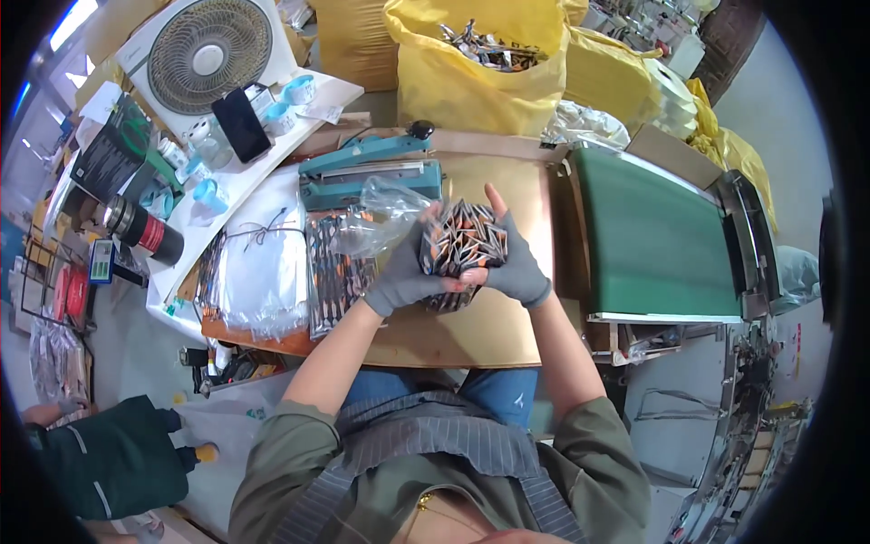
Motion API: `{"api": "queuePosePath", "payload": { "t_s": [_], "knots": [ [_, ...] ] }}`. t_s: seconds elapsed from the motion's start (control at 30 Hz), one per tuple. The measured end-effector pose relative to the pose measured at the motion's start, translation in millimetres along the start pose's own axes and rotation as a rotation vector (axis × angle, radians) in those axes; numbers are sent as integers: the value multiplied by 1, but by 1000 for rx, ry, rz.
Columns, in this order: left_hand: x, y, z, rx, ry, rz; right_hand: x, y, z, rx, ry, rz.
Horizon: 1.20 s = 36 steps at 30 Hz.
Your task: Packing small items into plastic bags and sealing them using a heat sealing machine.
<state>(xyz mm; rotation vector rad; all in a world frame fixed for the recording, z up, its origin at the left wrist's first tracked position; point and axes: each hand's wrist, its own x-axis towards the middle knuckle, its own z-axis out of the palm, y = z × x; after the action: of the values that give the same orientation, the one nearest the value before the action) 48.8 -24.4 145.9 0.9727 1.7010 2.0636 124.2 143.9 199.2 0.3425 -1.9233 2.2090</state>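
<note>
Between both hands, above the brown tabletop, is a thick bundle of small flat packets, dark with orange and pale edges facing up. My left hand, in a grey fingerless glove, wraps its left side. My right hand, gloved alike, holds the right side, its thumb low across the front and a finger pointing up. Left of the bundle lies a crumpled clear plastic bag, partly over rows of similar packets. Behind it stands a teal hand-lever bag sealer.
A tied stack of clear bags lies at left. A side table bears a fan, a phone and a thermos. A green conveyor belt stands right; a yellow sack behind. Another person is lower left.
</note>
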Motion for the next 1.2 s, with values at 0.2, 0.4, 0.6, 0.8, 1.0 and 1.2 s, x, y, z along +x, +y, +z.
{"api": "queuePosePath", "payload": {
  "t_s": [0.2, 0.4, 0.6, 0.8, 1.0, 1.2],
  "knots": [
    [-23, 40, 17, 30, -246, -336, -33, -28, 52, 95, 308, 196],
    [-91, 18, 47, -923, -207, -526, -23, -22, 28, -150, -213, 378],
    [-85, 19, 10, -570, -245, -500, -51, 18, 33, 434, -138, 190],
    [-38, 101, 53, 28, -41, -121, -30, 76, 34, 53, -78, -96],
    [-95, 76, 39, 443, 124, 69, -74, -10, 45, 637, 58, 71],
    [-171, 30, 45, 386, -78, 94, -185, 86, 86, 921, 27, 153]
  ]
}}
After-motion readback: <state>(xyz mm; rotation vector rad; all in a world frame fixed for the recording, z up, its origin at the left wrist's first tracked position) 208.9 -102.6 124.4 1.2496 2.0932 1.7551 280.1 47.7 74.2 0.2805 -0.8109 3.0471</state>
